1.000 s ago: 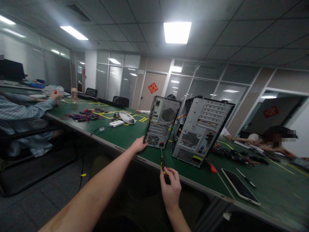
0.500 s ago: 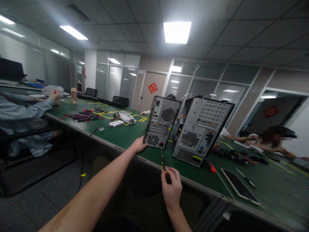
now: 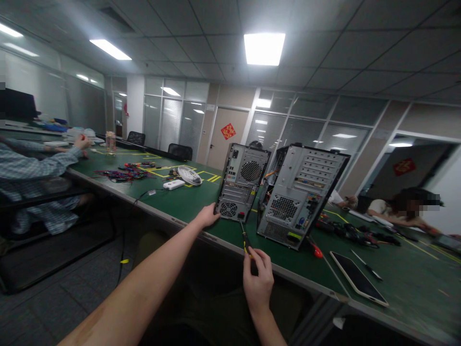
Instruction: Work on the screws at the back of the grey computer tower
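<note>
The smaller computer tower [image 3: 239, 182] stands on the green table with its back panel toward me. My left hand [image 3: 208, 216] grips its lower left edge, the fingertips partly hidden along the side. In my right hand [image 3: 258, 276] is a screwdriver [image 3: 245, 240] with a black and yellow handle. The screwdriver's tip points up at the bottom edge of that back panel, just below the red switch [image 3: 241, 215]; whether it touches a screw is too small to tell. A larger, opened computer tower [image 3: 300, 197] stands close on the right, loose wires showing at its side.
Right of the towers lie a red-handled tool [image 3: 317, 251], a phone [image 3: 356, 276], a thin pen-like tool [image 3: 366, 265] and black cables [image 3: 360, 234]. Leftward are colourful wires [image 3: 120, 174], a white power strip [image 3: 173, 184] and a white round fan cover [image 3: 189, 175]. People sit at both sides.
My right hand and the screwdriver's handle have shifted slightly to the right, tilting the screwdriver more. My left hand stays on the tower. A co-worker's hand behind the tower is no longer visible.
</note>
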`<state>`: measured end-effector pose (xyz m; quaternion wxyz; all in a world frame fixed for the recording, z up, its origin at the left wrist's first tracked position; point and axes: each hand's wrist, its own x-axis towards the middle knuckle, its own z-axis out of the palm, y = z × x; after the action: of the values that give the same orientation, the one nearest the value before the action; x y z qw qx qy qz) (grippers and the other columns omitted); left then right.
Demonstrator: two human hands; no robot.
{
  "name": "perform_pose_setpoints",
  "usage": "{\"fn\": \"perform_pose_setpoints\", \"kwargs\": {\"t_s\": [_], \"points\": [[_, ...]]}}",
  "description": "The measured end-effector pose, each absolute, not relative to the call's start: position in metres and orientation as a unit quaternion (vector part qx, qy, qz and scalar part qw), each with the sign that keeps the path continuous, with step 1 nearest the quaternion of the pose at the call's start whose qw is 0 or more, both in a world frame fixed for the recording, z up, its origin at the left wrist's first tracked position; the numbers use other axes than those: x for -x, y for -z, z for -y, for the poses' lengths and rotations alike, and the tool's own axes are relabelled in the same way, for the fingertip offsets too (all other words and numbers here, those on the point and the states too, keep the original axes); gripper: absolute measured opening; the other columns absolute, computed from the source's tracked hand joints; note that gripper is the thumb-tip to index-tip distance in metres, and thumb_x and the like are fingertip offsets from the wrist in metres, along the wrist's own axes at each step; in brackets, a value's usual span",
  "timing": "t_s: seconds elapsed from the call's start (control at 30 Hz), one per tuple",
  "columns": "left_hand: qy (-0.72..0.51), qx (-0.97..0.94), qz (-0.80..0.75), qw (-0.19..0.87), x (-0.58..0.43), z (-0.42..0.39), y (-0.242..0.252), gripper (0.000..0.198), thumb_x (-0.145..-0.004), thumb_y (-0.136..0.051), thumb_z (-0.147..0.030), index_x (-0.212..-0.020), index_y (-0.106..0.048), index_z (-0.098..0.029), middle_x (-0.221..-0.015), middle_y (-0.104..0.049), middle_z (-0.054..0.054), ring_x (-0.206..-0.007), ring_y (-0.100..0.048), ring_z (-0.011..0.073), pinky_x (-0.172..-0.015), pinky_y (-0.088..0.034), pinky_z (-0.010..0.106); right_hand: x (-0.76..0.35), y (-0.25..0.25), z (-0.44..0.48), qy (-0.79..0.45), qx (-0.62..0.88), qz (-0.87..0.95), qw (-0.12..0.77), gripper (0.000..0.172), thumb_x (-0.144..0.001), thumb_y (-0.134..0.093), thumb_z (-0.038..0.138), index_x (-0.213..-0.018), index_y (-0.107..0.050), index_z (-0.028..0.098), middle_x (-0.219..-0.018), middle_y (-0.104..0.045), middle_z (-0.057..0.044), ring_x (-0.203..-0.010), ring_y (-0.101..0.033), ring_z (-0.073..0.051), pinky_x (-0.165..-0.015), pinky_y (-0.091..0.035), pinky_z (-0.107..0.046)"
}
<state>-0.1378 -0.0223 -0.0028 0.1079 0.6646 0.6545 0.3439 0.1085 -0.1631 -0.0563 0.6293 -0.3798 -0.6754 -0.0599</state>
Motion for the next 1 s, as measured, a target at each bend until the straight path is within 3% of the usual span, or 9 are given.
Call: {"fn": "perform_pose_setpoints", "kwargs": {"t_s": [0.23, 0.5, 0.67, 1.0], "points": [[-0.342, -0.668, -0.653, 0.105, 0.1375, 0.0232, 0.0017, 0.057, -0.088, -0.067, -0.033, -0.140, -0.051, -0.014, -0.136, -0.064, 0.017, -0.126, -0.062, 0.0271, -0.104, -0.046, 0.032, -0.1074, 0.0568, 0.1631, 0.063, 0.386, 0.678, 0.623, 0.024, -0.097, -0.061, 0.029, -0.114, -0.073, 0.017, -0.107, -0.064, -0.012, -0.098, -0.065, -0.022, -0.088, -0.057, -0.038], [-0.344, -0.667, -0.652, 0.109, 0.1369, 0.0234, 0.0020, 0.055, -0.088, -0.067, -0.032, -0.139, -0.052, -0.016, -0.136, -0.065, 0.015, -0.126, -0.062, 0.0262, -0.104, -0.046, 0.031, -0.1115, 0.0606, 0.1595, 0.015, 0.404, 0.654, 0.639, 0.027, -0.096, -0.062, 0.038, -0.110, -0.072, 0.017, -0.100, -0.067, -0.011, -0.089, -0.066, -0.021, -0.079, -0.058, -0.036], [-0.346, -0.665, -0.653, 0.109, 0.1372, 0.0246, 0.0012, 0.058, -0.089, -0.066, -0.033, -0.141, -0.050, -0.015, -0.136, -0.064, 0.016, -0.126, -0.061, 0.0270, -0.104, -0.046, 0.032, -0.1117, 0.0610, 0.1591, -0.003, 0.397, 0.649, 0.648, 0.028, -0.097, -0.061, 0.039, -0.110, -0.072, 0.017, -0.105, -0.066, -0.013, -0.095, -0.066, -0.023, -0.080, -0.059, -0.036], [-0.346, -0.669, -0.649, 0.109, 0.1374, 0.0234, 0.0021, 0.059, -0.088, -0.066, -0.031, -0.142, -0.049, -0.012, -0.138, -0.062, 0.018, -0.127, -0.061, 0.0278, -0.106, -0.046, 0.033, -0.1074, 0.0626, 0.1611, 0.041, 0.377, 0.658, 0.651, 0.018, -0.094, -0.065, 0.029, -0.105, -0.072, 0.016, -0.103, -0.067, -0.012, -0.095, -0.066, -0.022, -0.081, -0.059, -0.035]]}}
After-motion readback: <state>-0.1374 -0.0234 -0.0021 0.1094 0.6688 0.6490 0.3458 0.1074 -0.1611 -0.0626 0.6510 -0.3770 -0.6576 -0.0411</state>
